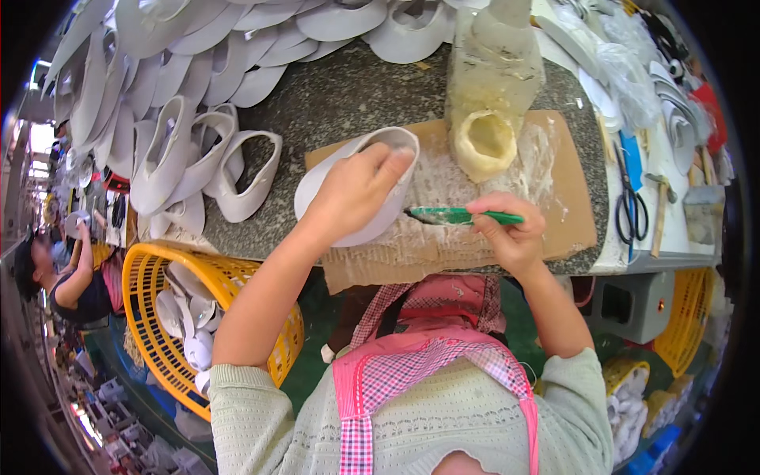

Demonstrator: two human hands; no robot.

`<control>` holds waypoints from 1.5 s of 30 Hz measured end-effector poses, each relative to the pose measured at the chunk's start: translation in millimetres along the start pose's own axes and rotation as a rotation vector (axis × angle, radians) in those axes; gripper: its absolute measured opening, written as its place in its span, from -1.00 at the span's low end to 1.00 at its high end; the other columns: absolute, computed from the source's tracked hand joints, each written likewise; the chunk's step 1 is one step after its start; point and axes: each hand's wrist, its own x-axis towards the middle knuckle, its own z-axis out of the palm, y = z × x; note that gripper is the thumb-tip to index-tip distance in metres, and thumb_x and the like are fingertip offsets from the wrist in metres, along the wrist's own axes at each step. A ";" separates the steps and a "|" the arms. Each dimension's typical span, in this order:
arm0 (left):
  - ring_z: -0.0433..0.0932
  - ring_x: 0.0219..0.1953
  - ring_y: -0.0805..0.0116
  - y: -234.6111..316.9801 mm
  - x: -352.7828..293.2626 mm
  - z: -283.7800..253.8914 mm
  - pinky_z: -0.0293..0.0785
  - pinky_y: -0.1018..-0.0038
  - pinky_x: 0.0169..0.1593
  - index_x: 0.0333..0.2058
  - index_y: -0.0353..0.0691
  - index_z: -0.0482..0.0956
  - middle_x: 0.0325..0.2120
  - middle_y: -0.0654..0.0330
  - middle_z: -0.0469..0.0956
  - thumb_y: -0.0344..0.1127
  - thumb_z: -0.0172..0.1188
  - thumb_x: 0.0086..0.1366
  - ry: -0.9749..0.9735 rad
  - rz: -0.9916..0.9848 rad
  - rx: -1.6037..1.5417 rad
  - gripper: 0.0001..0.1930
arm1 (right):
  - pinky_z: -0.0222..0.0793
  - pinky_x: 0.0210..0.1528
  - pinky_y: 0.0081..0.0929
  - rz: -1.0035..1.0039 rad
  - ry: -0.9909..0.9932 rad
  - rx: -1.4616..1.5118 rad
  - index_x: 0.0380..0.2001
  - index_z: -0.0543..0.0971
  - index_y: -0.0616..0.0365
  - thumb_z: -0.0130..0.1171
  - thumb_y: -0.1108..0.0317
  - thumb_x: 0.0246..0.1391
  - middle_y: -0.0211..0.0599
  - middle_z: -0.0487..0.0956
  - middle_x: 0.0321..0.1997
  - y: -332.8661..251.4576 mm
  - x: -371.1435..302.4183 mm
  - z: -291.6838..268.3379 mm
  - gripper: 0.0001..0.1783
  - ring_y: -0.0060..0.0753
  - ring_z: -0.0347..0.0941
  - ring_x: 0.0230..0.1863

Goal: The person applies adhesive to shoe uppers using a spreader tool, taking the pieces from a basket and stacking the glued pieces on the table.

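Over the cardboard point(571, 210) on the worktop point(372, 91), the left hand point(360, 190) is gripping a white shoe upper point(319, 180), which sits just left of the green brush point(447, 215) pinched in the right hand point(511, 233), its handle lying pretty much sideways, bristles pointing at the upper.

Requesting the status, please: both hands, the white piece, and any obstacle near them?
Left hand holding white piece over cardboard. Right hand gripping green brush, tip beside piece. Crusted pot beyond; nothing visible between brush and piece.
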 end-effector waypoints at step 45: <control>0.19 0.03 0.25 -43.2 -17.4 21.8 -0.01 0.44 0.11 -0.44 -0.30 0.48 -0.11 0.06 0.25 -0.34 0.11 -0.41 -0.538 0.206 -0.582 -0.61 | 0.31 -0.50 -0.67 0.041 0.237 -0.486 -0.44 0.55 0.19 0.14 0.60 -0.17 -0.26 0.55 -0.50 -22.8 43.7 -50.2 -0.85 -0.52 0.45 -0.50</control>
